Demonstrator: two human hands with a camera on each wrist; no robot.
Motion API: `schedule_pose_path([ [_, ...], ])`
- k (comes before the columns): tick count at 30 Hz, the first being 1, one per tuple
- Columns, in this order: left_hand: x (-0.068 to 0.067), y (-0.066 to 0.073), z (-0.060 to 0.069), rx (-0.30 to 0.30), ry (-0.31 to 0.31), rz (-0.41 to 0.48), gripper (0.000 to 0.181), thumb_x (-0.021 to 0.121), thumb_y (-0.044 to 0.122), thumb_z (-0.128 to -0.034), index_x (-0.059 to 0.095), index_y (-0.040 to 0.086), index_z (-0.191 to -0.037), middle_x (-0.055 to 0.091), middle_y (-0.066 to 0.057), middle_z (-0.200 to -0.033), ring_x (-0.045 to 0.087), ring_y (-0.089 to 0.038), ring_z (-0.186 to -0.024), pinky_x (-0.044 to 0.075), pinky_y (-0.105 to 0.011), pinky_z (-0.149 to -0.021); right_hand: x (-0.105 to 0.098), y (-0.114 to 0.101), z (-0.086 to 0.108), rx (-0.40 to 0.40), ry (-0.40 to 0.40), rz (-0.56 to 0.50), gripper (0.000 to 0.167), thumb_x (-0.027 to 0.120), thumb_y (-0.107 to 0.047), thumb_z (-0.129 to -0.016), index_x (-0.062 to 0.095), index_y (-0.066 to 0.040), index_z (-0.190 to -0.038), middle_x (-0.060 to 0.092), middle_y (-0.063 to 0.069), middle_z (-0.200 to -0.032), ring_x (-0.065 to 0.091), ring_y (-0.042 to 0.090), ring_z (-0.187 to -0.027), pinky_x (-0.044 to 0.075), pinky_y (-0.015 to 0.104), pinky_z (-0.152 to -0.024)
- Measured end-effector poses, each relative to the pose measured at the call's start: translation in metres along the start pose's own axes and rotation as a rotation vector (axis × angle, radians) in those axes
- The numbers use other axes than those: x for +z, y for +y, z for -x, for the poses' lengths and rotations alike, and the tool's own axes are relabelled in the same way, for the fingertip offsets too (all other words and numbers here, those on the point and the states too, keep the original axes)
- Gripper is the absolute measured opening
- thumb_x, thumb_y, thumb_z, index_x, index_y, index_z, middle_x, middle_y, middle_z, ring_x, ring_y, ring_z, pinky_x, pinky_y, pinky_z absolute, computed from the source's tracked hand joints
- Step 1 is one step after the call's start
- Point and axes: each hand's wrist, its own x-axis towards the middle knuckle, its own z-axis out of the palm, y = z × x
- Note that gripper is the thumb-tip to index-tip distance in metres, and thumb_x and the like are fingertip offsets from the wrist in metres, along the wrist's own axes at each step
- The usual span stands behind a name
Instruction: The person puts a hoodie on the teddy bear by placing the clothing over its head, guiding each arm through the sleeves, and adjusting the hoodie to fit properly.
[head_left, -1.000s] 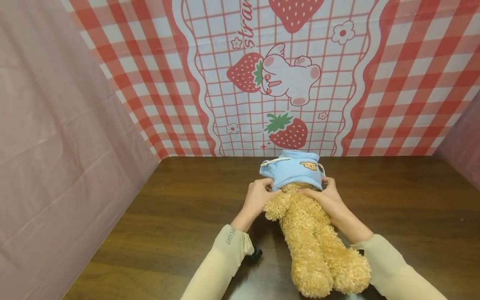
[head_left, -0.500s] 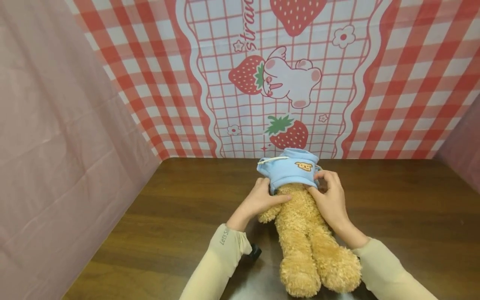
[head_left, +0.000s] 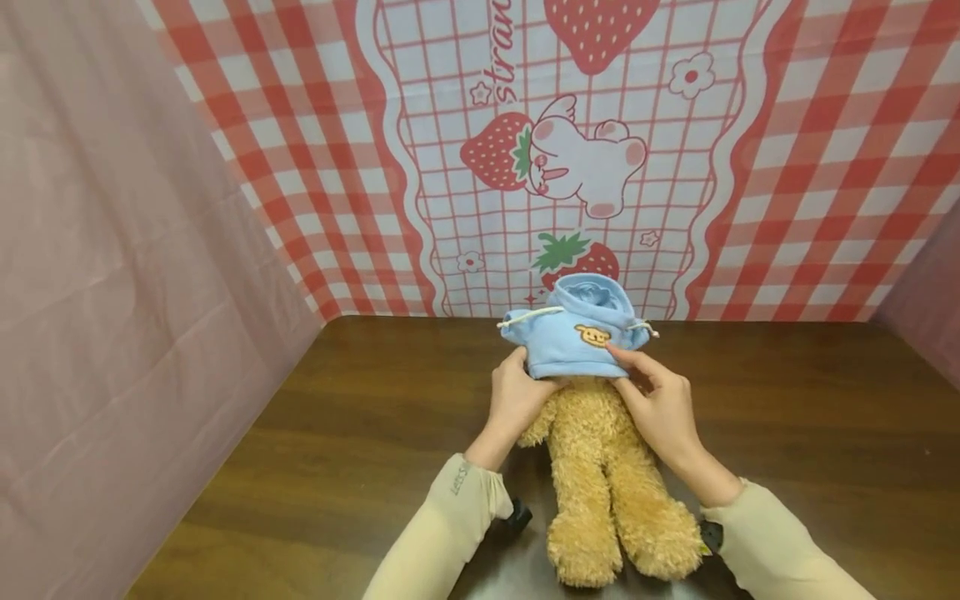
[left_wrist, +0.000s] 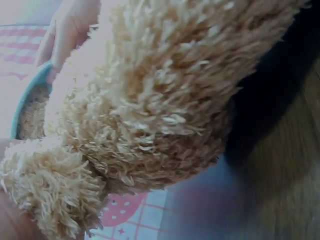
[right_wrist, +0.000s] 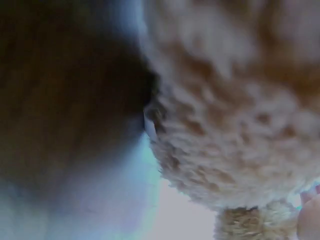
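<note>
A curly tan teddy bear (head_left: 588, 425) hangs legs down in the head view, its head hidden inside a small blue hoodie (head_left: 562, 346) with a dog patch and white cords. My left hand (head_left: 517, 396) grips the hoodie's lower left edge, thumb over the bear's front beside its arm. At the lower right edge, my right hand (head_left: 663, 408) pinches the hem between thumb and fingers. The left wrist view is filled by the bear's fur (left_wrist: 150, 100), with the blue hem (left_wrist: 25, 100) at left. Blurred fur (right_wrist: 240, 125) takes up much of the right wrist view.
A dark brown wooden table (head_left: 360, 433) lies beneath. Behind it rises a red-and-white checked cloth (head_left: 420, 167) with strawberry prints, and a pink curtain (head_left: 135, 250) hangs at the left. Black wrist cameras sit under both cuffs.
The hoodie has tilted upright, so its neck opening now faces the view. The bear's legs have swung left. My right hand shifted its hold along the hem.
</note>
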Motion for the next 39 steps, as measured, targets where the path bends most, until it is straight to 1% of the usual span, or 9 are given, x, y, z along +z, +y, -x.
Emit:
schedule_pose_path([
  [5, 0.002, -0.003, -0.003, -0.004, 0.107, -0.079, 0.030, 0.079, 0.037, -0.0630, 0.062, 0.015, -0.072, 0.065, 0.000, -0.068, 0.056, -0.012, -0.060, 0.045, -0.025, -0.054, 0.002, 0.001, 0.000, -0.149, -0.030, -0.048, 0.027, 0.064, 0.016, -0.072, 0.071, -0.001, -0.091, 0.067, 0.012, -0.085, 0.054, -0.005, -0.070, 0.039, 0.009, -0.059],
  [10, 0.003, -0.006, -0.006, 0.019, 0.154, -0.132, 0.018, 0.072, 0.030, -0.0662, 0.064, 0.015, -0.060, 0.063, -0.001, -0.060, 0.054, -0.014, -0.055, 0.044, -0.025, -0.051, 0.001, 0.001, -0.003, -0.242, -0.229, 0.007, 0.027, 0.061, 0.015, -0.074, 0.072, -0.006, -0.088, 0.060, 0.001, -0.080, 0.049, 0.004, -0.066, 0.037, 0.013, -0.058],
  [13, 0.003, -0.006, -0.007, 0.034, 0.144, -0.148, 0.013, 0.070, 0.025, -0.0666, 0.066, 0.014, -0.060, 0.063, -0.001, -0.059, 0.053, -0.014, -0.055, 0.044, -0.025, -0.051, -0.002, 0.001, -0.006, -0.280, -0.322, 0.031, 0.030, 0.060, 0.015, -0.075, 0.072, -0.007, -0.090, 0.055, -0.003, -0.078, 0.039, 0.002, -0.064, 0.033, 0.016, -0.055],
  [16, 0.000, -0.004, -0.008, 0.032, 0.078, -0.126, 0.017, 0.073, 0.023, -0.0651, 0.064, 0.012, -0.072, 0.064, -0.002, -0.066, 0.054, -0.015, -0.060, 0.044, -0.025, -0.054, -0.006, 0.002, -0.008, -0.270, -0.337, 0.042, 0.029, 0.061, 0.014, -0.076, 0.071, -0.008, -0.091, 0.056, -0.001, -0.080, 0.040, 0.002, -0.066, 0.033, 0.018, -0.057],
  [20, -0.008, -0.003, -0.011, 0.028, -0.061, 0.016, 0.062, 0.079, 0.024, -0.0645, 0.042, 0.012, -0.112, 0.062, -0.012, -0.096, 0.059, -0.019, -0.085, 0.048, -0.028, -0.071, -0.009, 0.003, -0.008, -0.190, -0.317, 0.026, 0.025, 0.063, 0.008, -0.077, 0.068, -0.011, -0.094, 0.058, -0.002, -0.086, 0.044, 0.002, -0.071, 0.035, 0.018, -0.060],
  [24, -0.020, -0.006, -0.016, 0.065, -0.229, 0.153, 0.103, 0.080, 0.018, -0.0666, 0.008, 0.025, -0.140, 0.051, -0.019, -0.122, 0.054, -0.026, -0.108, 0.044, -0.036, -0.089, -0.008, 0.004, -0.004, -0.067, -0.254, 0.001, 0.021, 0.070, 0.002, -0.075, 0.065, -0.010, -0.091, 0.052, -0.001, -0.092, 0.043, 0.005, -0.080, 0.038, 0.015, -0.065],
  [30, -0.030, -0.008, -0.020, 0.152, -0.374, 0.161, 0.081, 0.077, 0.013, -0.0707, 0.029, 0.023, -0.135, 0.052, -0.011, -0.122, 0.054, -0.023, -0.107, 0.045, -0.033, -0.088, -0.007, 0.002, -0.004, 0.323, -0.185, -0.049, 0.048, 0.075, -0.011, -0.073, 0.042, 0.004, -0.104, 0.028, 0.013, -0.113, 0.050, 0.024, -0.101, 0.041, 0.006, -0.081],
  [35, -0.033, -0.014, -0.022, 0.182, -0.375, 0.215, 0.065, 0.074, 0.008, -0.0737, 0.036, 0.017, -0.125, 0.053, -0.010, -0.116, 0.059, -0.023, -0.101, 0.049, -0.030, -0.081, -0.010, 0.006, -0.006, 0.538, -0.369, -0.034, 0.073, 0.069, -0.026, -0.079, 0.026, 0.002, -0.132, 0.022, 0.027, -0.130, 0.045, 0.039, -0.111, 0.044, 0.037, -0.090],
  [39, -0.032, -0.014, -0.020, 0.207, -0.335, 0.171, 0.052, 0.073, 0.009, -0.0744, 0.040, 0.013, -0.114, 0.058, -0.010, -0.104, 0.062, -0.021, -0.090, 0.051, -0.027, -0.074, -0.009, 0.010, -0.005, 0.657, -0.564, -0.124, 0.102, 0.064, -0.036, -0.082, -0.013, -0.007, -0.143, 0.003, 0.031, -0.144, 0.016, 0.044, -0.132, 0.023, 0.055, -0.103],
])
